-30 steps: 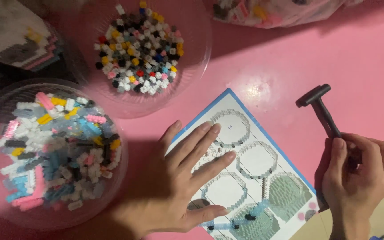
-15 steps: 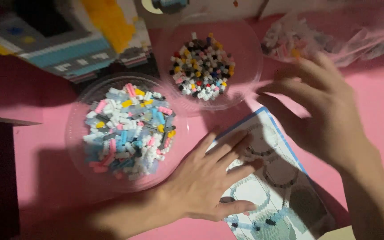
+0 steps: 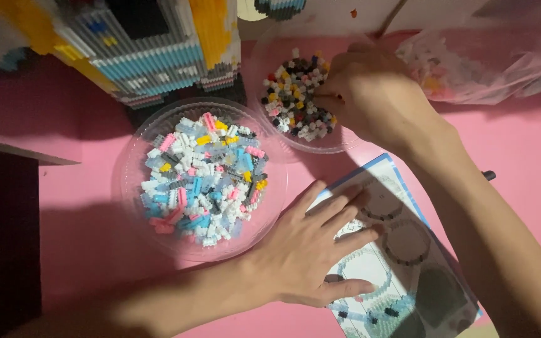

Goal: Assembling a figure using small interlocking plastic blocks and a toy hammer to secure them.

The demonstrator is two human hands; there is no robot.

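My left hand (image 3: pixel 311 250) lies flat with fingers spread on a blue-edged instruction sheet (image 3: pixel 402 250) printed with round building steps. My right hand (image 3: pixel 370 94) reaches into a clear round bowl (image 3: pixel 264 56) of tiny mixed-colour bricks (image 3: pixel 295 100), fingertips down among the pieces. Whether it pinches a piece I cannot tell. A bigger clear bowl (image 3: pixel 136 156) near my left hand holds white, blue and pink bricks (image 3: pixel 205 175).
A tall brick-built model (image 3: pixel 145 44) in grey, yellow and blue stands at the back left. A clear plastic bag (image 3: pixel 489 56) of pieces lies at the back right. A small dark tool tip (image 3: pixel 488 176) shows beside my right forearm. The table (image 3: pixel 521 144) is pink.
The view has shifted down and right. My right hand let go of the small hammer-like tool and travelled up into the far bowl. My left hand stayed on the sheet.
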